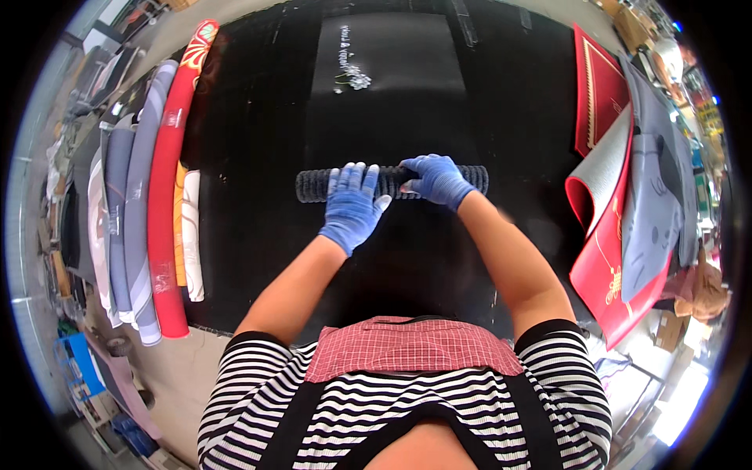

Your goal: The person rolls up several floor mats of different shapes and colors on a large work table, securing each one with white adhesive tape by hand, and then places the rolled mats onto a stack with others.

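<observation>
A dark mat lies on a black table [251, 196], partly rolled into a tight tube [313, 186] with a bumpy backing. Its flat part [392, 78] stretches away from me and bears a small white flower print. My left hand [352, 205], in a blue glove, presses flat on the roll with fingers spread. My right hand [436, 178], also in a blue glove, curls over the roll just to the right of the left hand.
Several rolled mats, one red [168, 196], others grey and white, lie along the table's left side. Red mats with gold trim [607, 258] and grey mats [658, 211] are piled at the right. Boxes and clutter sit on the floor around the table.
</observation>
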`<state>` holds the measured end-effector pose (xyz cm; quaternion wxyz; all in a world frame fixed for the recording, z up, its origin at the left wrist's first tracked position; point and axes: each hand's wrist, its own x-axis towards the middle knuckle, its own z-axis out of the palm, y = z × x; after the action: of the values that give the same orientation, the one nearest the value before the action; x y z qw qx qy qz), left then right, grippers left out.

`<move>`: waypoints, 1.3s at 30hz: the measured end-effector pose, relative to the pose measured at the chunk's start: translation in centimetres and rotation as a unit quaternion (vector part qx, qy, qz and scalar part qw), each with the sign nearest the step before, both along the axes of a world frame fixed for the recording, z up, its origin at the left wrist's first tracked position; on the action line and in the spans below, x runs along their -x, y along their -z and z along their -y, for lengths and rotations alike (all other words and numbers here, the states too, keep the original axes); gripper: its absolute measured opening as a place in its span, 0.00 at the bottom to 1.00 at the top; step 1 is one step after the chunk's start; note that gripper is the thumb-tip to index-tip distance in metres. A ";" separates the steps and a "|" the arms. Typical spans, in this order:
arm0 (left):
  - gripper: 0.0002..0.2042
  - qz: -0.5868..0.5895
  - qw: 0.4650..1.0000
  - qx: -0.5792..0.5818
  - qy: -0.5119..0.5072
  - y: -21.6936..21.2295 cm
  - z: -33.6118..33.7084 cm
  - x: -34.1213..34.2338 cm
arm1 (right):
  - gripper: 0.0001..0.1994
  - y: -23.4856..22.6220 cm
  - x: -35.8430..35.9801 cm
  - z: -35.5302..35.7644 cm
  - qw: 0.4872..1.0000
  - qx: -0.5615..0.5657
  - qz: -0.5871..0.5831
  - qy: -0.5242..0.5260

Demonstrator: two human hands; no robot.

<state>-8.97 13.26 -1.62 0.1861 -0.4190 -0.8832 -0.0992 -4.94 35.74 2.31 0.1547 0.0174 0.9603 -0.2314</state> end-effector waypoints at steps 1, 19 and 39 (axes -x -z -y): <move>0.26 0.031 0.999 0.013 -0.003 0.8 -0.3 0.9 | 0.24 0.3 0.7 -0.9 0.999 0.034 0.030 0.015; 0.23 0.254 0.954 0.146 -0.065 -1.9 -6.2 12.5 | 0.36 0.5 4.7 -0.9 0.972 -0.210 -0.096 -0.046; 0.23 0.531 0.782 0.034 -0.326 4.0 4.7 19.0 | 0.32 3.5 -14.6 8.5 0.966 -0.136 -0.217 0.036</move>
<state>-27.97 8.57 -5.58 -0.3053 0.0065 -0.9289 -0.2094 9.67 27.25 -1.15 -0.0695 0.0221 0.9921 -0.1020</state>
